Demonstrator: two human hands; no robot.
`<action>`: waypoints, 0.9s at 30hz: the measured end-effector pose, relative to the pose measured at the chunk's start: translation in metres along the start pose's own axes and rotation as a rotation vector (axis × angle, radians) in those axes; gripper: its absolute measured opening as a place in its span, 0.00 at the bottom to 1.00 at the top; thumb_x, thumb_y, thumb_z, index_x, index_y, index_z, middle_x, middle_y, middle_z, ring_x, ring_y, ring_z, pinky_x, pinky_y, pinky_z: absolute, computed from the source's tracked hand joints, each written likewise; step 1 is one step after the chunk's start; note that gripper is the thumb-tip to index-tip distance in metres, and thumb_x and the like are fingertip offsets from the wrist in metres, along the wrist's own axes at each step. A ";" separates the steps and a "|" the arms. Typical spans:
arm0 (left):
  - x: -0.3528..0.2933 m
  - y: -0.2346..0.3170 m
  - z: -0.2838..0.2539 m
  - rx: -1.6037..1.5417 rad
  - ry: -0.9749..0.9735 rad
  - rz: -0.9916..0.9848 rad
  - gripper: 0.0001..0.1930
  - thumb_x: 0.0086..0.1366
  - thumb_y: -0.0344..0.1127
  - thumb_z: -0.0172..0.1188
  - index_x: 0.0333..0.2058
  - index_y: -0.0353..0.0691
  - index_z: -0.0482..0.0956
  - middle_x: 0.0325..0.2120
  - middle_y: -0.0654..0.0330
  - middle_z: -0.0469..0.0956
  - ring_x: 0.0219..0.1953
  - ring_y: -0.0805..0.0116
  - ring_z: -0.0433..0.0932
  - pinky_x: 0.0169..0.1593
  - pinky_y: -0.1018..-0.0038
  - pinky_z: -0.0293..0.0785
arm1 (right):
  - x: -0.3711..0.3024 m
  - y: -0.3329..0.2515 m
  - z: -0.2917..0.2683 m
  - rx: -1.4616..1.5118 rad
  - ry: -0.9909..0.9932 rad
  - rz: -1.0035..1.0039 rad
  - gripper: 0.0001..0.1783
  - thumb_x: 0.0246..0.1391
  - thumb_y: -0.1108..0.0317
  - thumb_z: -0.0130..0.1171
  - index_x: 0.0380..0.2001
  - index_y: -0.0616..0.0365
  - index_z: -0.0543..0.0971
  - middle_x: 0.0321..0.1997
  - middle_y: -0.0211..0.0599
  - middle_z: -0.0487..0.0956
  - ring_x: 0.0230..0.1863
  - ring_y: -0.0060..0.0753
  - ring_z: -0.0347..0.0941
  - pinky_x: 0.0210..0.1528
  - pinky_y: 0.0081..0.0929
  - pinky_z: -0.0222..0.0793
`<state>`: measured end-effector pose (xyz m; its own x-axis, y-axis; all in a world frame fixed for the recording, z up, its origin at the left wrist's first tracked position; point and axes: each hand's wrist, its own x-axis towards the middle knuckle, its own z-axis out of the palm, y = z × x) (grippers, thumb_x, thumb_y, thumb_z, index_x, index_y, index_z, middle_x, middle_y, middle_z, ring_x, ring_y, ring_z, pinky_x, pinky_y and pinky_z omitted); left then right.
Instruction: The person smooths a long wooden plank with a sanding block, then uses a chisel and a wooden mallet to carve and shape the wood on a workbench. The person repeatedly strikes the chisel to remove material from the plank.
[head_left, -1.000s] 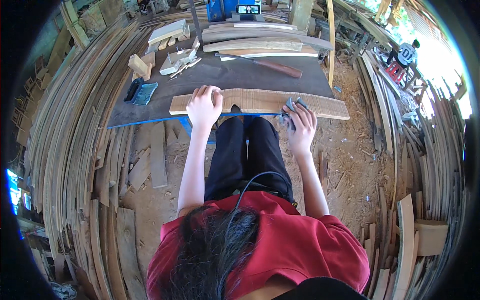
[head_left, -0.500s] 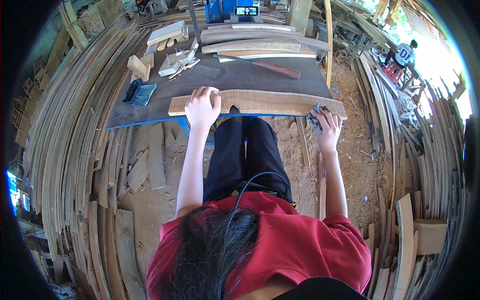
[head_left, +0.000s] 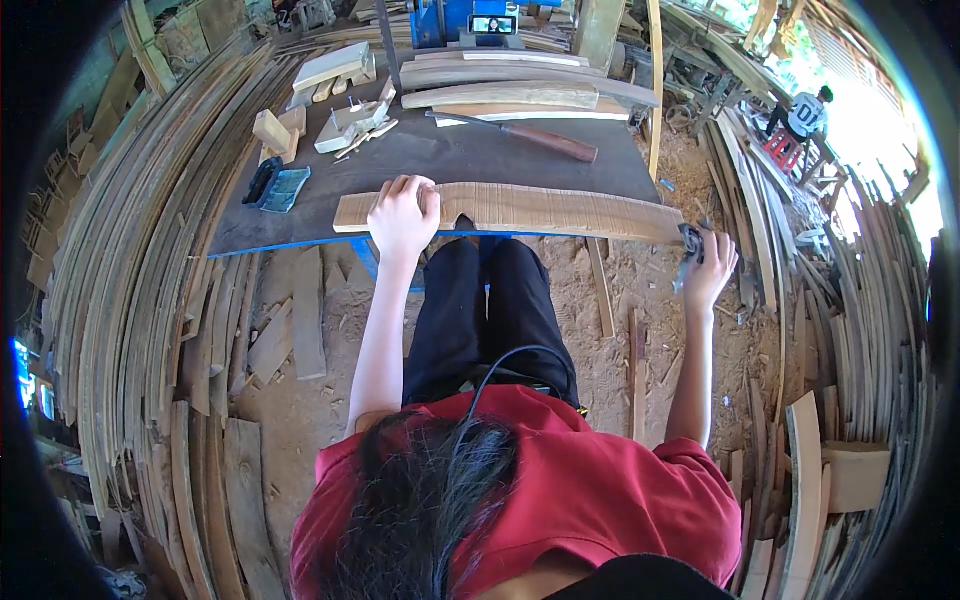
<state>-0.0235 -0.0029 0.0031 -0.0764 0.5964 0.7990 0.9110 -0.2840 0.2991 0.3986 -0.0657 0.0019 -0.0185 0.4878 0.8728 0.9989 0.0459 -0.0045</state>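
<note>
A long brown board lies along the near edge of the dark worktop, right in front of the person's knees. It has a small notch in the side close to the person. The left hand is on the board near its left end. Its fingers are bent over the wood and close together, holding it, with the thumb on the side toward the notch. The right hand is at the other end of the board. Its fingers are bent around a crumpled gray sheet, with only a narrow space left inside the grip. The sheet is right by the board's end, but I cannot tell if they touch. Past the board, a tool with a brown wooden handle lies on the worktop, in front of some stacked boards. Over to the left are a blue sheet, a black thing beside it, and some wood blocks.
</note>
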 end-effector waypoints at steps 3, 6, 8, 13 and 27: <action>0.001 0.001 -0.002 0.004 -0.055 -0.017 0.06 0.54 0.36 0.51 0.25 0.49 0.78 0.25 0.66 0.77 0.31 0.65 0.77 0.33 0.66 0.74 | 0.019 -0.068 -0.006 0.196 -0.011 -0.063 0.15 0.40 0.77 0.55 0.35 0.51 0.78 0.34 0.30 0.73 0.38 0.35 0.68 0.42 0.34 0.61; 0.002 0.000 0.000 -0.009 -0.068 -0.007 0.06 0.54 0.36 0.51 0.26 0.49 0.78 0.25 0.66 0.77 0.31 0.65 0.77 0.33 0.66 0.74 | 0.015 -0.119 0.009 0.407 -0.182 -0.192 0.14 0.40 0.77 0.56 0.34 0.52 0.79 0.37 0.28 0.75 0.39 0.35 0.69 0.43 0.33 0.62; 0.001 -0.002 0.000 -0.021 -0.065 0.000 0.06 0.54 0.36 0.51 0.26 0.49 0.78 0.26 0.66 0.77 0.31 0.64 0.77 0.33 0.66 0.74 | 0.009 -0.124 0.018 0.444 -0.179 -0.166 0.13 0.42 0.76 0.57 0.35 0.53 0.78 0.36 0.31 0.75 0.38 0.37 0.69 0.42 0.34 0.61; -0.001 -0.005 -0.004 -0.026 -0.101 0.015 0.07 0.57 0.39 0.51 0.27 0.48 0.77 0.27 0.67 0.77 0.32 0.64 0.77 0.33 0.65 0.74 | -0.011 -0.069 0.025 0.294 -0.138 -0.063 0.12 0.44 0.75 0.57 0.35 0.57 0.78 0.37 0.35 0.75 0.40 0.39 0.69 0.43 0.34 0.62; 0.000 -0.013 -0.051 -0.024 -0.397 0.374 0.31 0.43 0.59 0.66 0.41 0.43 0.72 0.36 0.59 0.76 0.42 0.61 0.75 0.43 0.65 0.74 | -0.015 0.024 -0.027 0.126 0.222 0.400 0.09 0.55 0.73 0.51 0.36 0.68 0.73 0.36 0.47 0.72 0.38 0.49 0.70 0.41 0.36 0.65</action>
<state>-0.0560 -0.0375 0.0264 0.4145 0.6875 0.5962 0.8366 -0.5458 0.0478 0.4236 -0.0957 0.0016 0.3897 0.2917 0.8735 0.9127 0.0045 -0.4087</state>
